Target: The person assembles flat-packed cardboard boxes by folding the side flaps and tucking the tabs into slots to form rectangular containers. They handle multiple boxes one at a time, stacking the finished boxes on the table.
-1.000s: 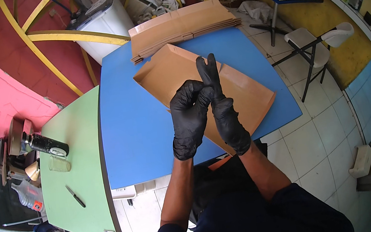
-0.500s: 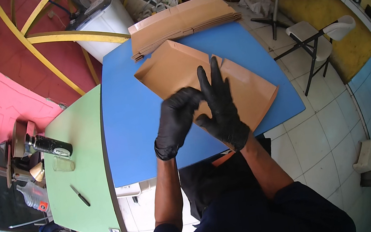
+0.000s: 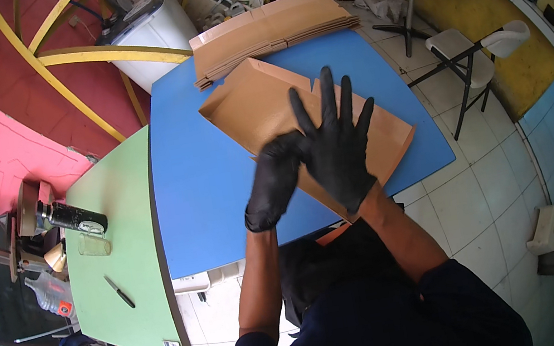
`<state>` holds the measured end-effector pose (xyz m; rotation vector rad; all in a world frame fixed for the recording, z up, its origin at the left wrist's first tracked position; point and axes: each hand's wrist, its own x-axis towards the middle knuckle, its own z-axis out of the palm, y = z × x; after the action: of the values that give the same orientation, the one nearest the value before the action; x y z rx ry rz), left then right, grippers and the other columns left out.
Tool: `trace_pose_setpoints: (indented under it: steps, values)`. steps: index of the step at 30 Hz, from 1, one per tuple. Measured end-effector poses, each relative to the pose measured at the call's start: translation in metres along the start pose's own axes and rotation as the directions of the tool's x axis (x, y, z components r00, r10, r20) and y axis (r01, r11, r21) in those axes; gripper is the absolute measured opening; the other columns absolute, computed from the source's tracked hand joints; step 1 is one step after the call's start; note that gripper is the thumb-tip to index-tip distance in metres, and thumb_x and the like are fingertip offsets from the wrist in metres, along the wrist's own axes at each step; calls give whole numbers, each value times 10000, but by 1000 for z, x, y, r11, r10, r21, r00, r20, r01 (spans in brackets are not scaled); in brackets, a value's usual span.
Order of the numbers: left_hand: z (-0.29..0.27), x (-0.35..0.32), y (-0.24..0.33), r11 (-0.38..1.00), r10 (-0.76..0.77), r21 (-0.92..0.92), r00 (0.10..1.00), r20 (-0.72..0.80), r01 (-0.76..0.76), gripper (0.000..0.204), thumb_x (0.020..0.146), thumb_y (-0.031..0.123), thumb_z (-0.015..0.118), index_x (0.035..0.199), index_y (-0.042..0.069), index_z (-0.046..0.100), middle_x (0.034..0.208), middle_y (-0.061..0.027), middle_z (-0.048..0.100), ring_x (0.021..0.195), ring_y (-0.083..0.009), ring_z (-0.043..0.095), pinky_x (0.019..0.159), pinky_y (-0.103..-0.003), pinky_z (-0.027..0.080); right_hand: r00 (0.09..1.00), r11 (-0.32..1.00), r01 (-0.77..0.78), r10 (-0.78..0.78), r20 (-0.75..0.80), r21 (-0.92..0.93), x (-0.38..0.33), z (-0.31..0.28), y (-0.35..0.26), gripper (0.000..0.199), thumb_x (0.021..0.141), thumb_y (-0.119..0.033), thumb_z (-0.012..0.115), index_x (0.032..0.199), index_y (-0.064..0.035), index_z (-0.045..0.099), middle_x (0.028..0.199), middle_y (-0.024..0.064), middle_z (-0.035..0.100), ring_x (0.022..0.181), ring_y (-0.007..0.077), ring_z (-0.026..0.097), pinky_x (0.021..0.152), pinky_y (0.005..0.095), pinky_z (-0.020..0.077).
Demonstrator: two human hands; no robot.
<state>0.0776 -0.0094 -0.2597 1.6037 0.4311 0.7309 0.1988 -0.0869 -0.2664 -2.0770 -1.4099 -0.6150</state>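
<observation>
Both my hands wear black gloves. My right hand (image 3: 339,156) is raised over the brown cardboard tray (image 3: 246,113), its fingers spread wide. Beside it, my left hand (image 3: 274,180) is closed, its fingers pinching the right glove near the thumb, which it hides. The tray has folded-up sides and lies at an angle on the blue table (image 3: 201,199), its near corner close to the table's front edge. Behind it rests a stack of flat brown cardboard pieces (image 3: 268,26).
To the left, a green table (image 3: 125,219) holds a knife (image 3: 120,292), a glass (image 3: 94,244) and a black bottle (image 3: 77,215). A folding chair (image 3: 466,60) stands at the right. Yellow bars (image 3: 113,54) and a white bin-like appliance (image 3: 157,36) are behind the blue table.
My right hand's fingers have spread apart. The left hand has shifted slightly right, up against the right hand at the thumb. The tray and stack stay in place.
</observation>
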Motion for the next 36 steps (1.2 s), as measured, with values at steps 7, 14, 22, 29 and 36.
trace_pose_setpoints:
  steps: [7, 14, 22, 29, 36]
  values:
    - [8, 6, 4, 1000, -5, 6, 964, -266, 6, 91, 989, 8, 658, 933, -45, 707, 837, -51, 690, 758, -112, 584, 727, -291, 481, 995, 987, 100, -103, -19, -125, 15, -4, 23, 767, 915, -132, 685, 1613, -251, 392, 1713, 242, 172, 1516, 564, 232, 1048, 882, 204]
    - [16, 23, 15, 999, -27, 25, 972, -232, 34, 124, 974, 43, 687, 869, -22, 691, 725, -5, 616, 683, -87, 521, 655, -280, 424, 988, 992, 116, -119, -94, -39, 7, 1, 11, 749, 920, -79, 655, 1602, -282, 421, 1708, 236, 203, 1518, 560, 247, 1055, 888, 153]
    - [12, 10, 8, 981, -192, -58, 977, -92, 188, 127, 974, 59, 670, 861, 3, 691, 736, 15, 588, 680, -93, 479, 634, -277, 398, 989, 992, 115, -119, -87, -48, 5, 13, 18, 681, 913, -117, 673, 1562, -187, 481, 1691, 229, 242, 1503, 548, 275, 1057, 889, 156]
    - [-7, 18, 9, 978, -99, 168, 987, -126, 119, 104, 965, 71, 715, 889, 3, 700, 788, 23, 607, 710, -82, 513, 647, -261, 430, 967, 964, 243, -249, -47, -109, 9, 20, 22, 552, 900, -86, 661, 1442, -109, 564, 1685, 190, 259, 1531, 546, 211, 1091, 888, 143]
    - [13, 23, 6, 955, 275, 221, 870, -410, -198, 160, 938, 91, 778, 905, -26, 674, 820, -75, 669, 700, -145, 556, 671, -311, 469, 946, 951, 302, -308, -101, -70, 11, 18, 8, 453, 921, -83, 644, 1370, -123, 594, 1716, 110, 222, 1576, 493, 134, 1119, 879, 143]
